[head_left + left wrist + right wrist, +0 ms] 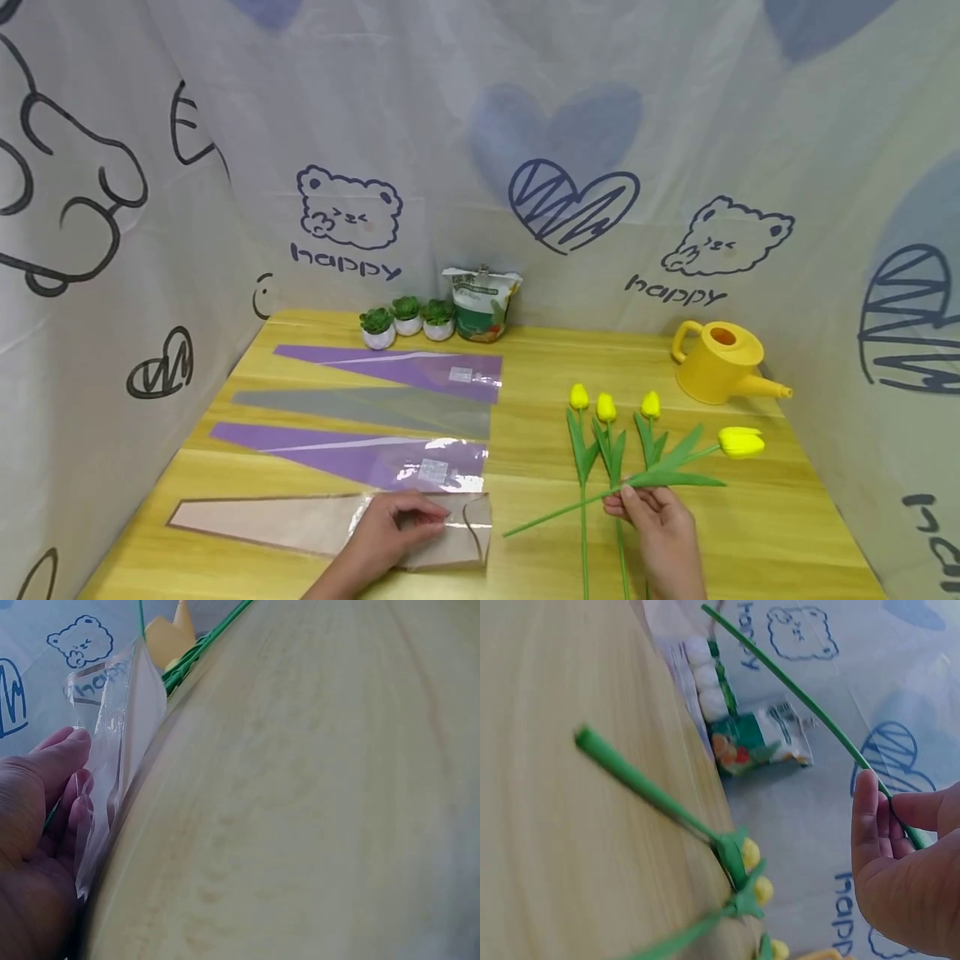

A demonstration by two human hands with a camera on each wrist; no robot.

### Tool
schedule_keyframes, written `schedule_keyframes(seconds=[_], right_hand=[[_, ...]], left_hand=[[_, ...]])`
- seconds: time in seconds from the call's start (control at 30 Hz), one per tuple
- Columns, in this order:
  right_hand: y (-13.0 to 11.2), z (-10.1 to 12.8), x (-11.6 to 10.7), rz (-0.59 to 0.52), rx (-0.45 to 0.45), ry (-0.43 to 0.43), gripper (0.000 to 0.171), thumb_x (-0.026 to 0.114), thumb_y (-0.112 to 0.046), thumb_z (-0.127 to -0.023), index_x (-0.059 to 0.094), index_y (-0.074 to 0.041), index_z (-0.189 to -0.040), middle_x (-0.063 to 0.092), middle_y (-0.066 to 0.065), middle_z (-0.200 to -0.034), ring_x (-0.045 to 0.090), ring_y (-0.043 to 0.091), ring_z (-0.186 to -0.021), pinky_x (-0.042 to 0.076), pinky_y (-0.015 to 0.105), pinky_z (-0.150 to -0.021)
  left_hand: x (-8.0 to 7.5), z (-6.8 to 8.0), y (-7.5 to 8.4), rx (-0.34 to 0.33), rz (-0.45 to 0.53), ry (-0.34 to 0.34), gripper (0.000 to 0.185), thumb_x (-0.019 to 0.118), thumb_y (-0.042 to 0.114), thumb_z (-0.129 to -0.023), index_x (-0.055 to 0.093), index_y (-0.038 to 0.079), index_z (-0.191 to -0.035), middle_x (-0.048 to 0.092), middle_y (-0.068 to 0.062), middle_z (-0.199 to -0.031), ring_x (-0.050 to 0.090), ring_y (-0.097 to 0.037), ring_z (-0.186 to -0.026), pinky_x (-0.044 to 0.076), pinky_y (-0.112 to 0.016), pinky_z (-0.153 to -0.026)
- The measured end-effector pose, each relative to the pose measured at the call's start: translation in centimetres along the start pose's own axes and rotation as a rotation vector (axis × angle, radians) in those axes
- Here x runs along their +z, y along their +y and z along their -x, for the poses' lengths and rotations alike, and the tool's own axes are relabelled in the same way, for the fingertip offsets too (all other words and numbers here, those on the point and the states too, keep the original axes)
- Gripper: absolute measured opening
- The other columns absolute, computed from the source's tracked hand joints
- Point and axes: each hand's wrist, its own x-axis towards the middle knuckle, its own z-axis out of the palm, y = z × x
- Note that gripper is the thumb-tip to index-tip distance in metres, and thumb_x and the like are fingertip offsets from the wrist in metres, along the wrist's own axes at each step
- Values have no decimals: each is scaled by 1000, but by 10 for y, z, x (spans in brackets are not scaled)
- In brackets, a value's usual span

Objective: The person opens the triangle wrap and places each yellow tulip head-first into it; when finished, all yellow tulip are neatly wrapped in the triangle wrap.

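My left hand (429, 522) pinches the clear top film of a beige paper flower sleeve (300, 523) lying at the table's front left. In the left wrist view the thumb and fingers (64, 761) lift that clear film (112, 742) off the wood. My right hand (628, 500) grips the green stem of a yellow tulip (741, 442), held slanted just above the table. The right wrist view shows the fingers (870, 825) curled round the stem (810, 705). Three more yellow tulips (606, 408) lie side by side on the table under that hand.
Two purple sleeves (405, 371) and a grey one (375, 408) lie behind the beige sleeve. Three small potted succulents (407, 321) and a green-white bag (483, 304) stand at the back. A yellow watering can (720, 362) sits at back right. Printed cloth walls surround the wooden table (750, 533).
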Motion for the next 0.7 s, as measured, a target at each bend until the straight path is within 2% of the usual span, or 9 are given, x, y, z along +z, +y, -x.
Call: schedule_keyframes(seconds=[0.27,0.47,0.7], right_hand=[[5,7,24,-45,-2,-19,28,59,-3,-104,54,17,-123,73,4,-94,76,17,-87,63,30,-82],[12,9,33,-2,-47,-63,28,61,-2,-103,56,20,-120,74,14,-95,76,17,-84,63,28,-80],[16,12,45,2,32,-56,26,65,1,-100,62,18,-119,75,18,-98,77,18,-86,63,27,-80]], left_hand=[[5,-3,1,51,40,-12,15,84,11,-85,81,9,-100,78,-6,-90,69,-5,-78,60,-26,-70],[10,-5,2,32,55,5,16,85,12,-84,81,8,-99,78,-7,-91,69,-4,-79,60,-25,-71],[13,-6,3,56,47,-1,16,85,9,-83,81,8,-99,77,-8,-89,68,-3,-77,59,-24,-68]])
